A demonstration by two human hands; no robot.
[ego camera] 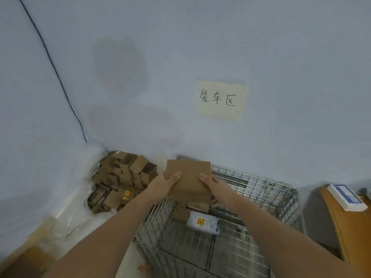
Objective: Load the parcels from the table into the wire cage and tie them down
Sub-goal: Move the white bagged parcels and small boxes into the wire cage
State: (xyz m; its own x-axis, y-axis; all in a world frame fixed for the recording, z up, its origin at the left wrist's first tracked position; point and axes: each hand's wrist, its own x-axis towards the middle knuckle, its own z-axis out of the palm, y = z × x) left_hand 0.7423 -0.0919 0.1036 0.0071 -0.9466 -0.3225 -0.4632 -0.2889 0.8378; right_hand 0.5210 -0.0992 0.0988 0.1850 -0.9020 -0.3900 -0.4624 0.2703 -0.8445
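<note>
I hold a plain brown cardboard parcel [188, 177] over the open top of the wire cage [261, 189]. My left hand [166, 183] grips its left side, thumb on top. My right hand [214, 185] grips its right side the same way. Inside the cage, below the held parcel, lie two or three brown boxes [180, 214] and a white soft parcel with an orange label [202, 221]. The cage stands against the pale blue wall.
A heap of small brown cartons [122, 179] lies in clear plastic wrap on the floor left of the cage. A wooden table edge [353, 223] with a white and blue box [347, 197] is at right. A yellow handwritten sign [220, 99] hangs on the wall.
</note>
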